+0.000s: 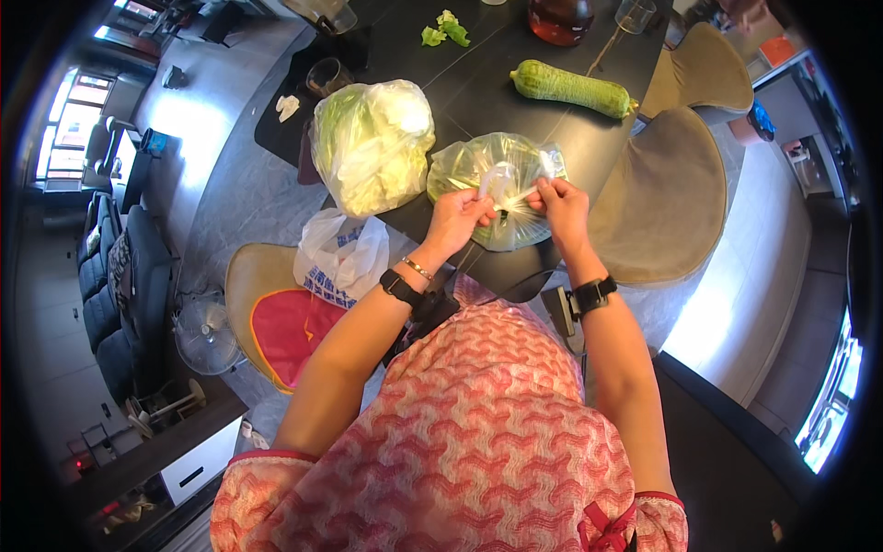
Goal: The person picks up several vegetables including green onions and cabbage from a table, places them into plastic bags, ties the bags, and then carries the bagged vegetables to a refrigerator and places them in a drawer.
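Observation:
A clear plastic bag of green vegetables (462, 165) rests near the close end of the dark table (476, 90), its neck gathered in a knot. My left hand (461, 219) pinches one white end of the knot, and my right hand (557, 207) pinches the other end at its right side. Directly left of it stands a larger clear bag with a leafy cabbage (372, 148), close to the table's left edge. Farther back to the right lies a long green gourd (572, 88). Loose green leaf pieces (445, 29) lie at the back.
A glass jug of reddish liquid (561, 21) and a drinking glass (635, 15) stand at the back right. Another glass (329, 76) is behind the cabbage. A white printed plastic bag (343, 259) sits on the left chair (252, 276). Brown chairs (662, 200) line the right side.

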`<control>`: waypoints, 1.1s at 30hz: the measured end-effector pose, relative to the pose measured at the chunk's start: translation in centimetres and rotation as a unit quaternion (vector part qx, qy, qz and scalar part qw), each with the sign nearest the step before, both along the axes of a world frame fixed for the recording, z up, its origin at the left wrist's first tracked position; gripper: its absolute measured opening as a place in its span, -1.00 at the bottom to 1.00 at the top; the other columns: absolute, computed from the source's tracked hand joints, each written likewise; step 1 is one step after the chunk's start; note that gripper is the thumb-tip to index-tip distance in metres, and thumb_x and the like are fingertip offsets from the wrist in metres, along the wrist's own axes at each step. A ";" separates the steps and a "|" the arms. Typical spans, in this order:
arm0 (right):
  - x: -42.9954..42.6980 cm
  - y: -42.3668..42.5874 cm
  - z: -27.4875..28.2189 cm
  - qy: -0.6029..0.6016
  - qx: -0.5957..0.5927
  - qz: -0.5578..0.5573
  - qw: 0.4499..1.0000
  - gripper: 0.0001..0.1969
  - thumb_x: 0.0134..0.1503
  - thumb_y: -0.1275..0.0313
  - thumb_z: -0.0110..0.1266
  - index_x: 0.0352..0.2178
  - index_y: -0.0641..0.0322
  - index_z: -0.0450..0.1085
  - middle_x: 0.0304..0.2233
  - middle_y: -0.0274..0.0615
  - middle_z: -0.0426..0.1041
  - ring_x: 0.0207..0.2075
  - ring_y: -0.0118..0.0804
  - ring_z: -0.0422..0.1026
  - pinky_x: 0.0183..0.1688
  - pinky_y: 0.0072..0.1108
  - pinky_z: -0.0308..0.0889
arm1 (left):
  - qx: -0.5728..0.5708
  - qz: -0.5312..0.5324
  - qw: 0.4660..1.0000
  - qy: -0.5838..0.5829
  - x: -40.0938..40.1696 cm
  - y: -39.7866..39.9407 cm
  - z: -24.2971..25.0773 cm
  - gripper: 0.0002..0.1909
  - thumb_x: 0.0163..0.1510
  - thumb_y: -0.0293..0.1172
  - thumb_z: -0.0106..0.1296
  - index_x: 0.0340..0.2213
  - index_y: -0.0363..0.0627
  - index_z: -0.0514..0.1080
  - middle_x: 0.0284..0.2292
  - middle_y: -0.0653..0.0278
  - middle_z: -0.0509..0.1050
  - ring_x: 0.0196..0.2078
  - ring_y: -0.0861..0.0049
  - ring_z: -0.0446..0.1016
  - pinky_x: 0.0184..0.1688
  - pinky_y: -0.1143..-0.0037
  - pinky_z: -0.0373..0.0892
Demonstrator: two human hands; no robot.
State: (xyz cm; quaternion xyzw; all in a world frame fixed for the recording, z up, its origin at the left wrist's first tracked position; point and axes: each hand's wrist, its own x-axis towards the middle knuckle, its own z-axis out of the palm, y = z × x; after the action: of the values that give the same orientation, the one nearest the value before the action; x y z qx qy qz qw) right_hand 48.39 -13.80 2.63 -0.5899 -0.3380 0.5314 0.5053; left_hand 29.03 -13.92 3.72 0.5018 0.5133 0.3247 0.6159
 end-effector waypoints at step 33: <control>-0.1 -0.3 2.2 -0.100 -0.036 0.288 0.952 -0.81 0.11 0.44 0.03 -0.54 0.36 0.40 -0.53 -0.26 0.36 -0.50 -0.47 0.31 -0.42 -0.58 0.26 | 0.373 0.012 0.914 0.158 2.0 -0.3 1.2 -0.79 -0.13 -0.66 0.06 -0.39 -0.25 0.32 -0.46 0.13 0.33 -0.44 0.30 0.42 -0.42 0.50 0.36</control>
State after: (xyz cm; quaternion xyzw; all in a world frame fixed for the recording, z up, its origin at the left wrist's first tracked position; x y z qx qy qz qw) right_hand 48.30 -14.07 4.87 -0.5356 -0.5230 0.6046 0.2722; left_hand 31.05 -14.20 4.88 0.7339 0.4512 0.4162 0.2907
